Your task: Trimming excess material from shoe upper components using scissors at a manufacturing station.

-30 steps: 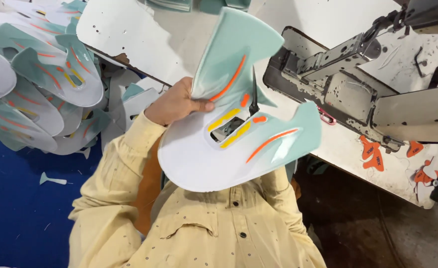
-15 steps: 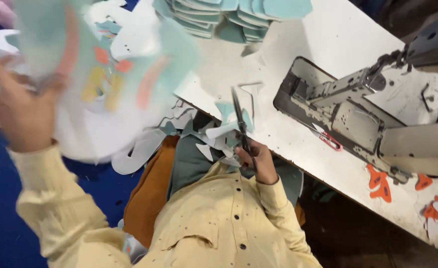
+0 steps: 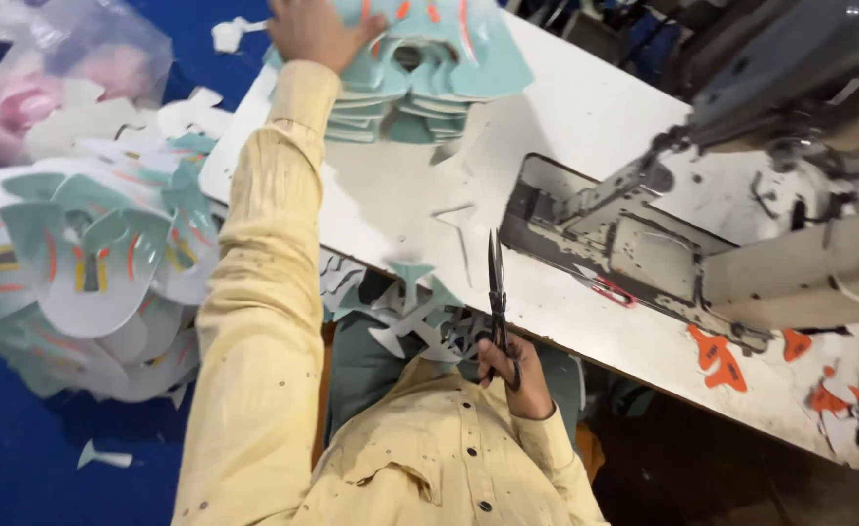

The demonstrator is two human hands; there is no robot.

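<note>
Now, in the head view, your left hand has swung to the frame's top, pressing flat on the stack of teal cut pieces on the white table. Your right hand, lower centre, grips black scissors upright. Its fingers are partly hidden; the stack's top is cut off.

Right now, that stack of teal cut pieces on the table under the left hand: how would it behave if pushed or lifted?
The stack of teal cut pieces looks thin and sheet-like, so single pieces probably flex. Its edges sit unevenly fanned, so a sideways push would likely shear the layers apart. The left hand rests on its top; lifting without pressing down may shed the lower pieces onto the white table.
</note>
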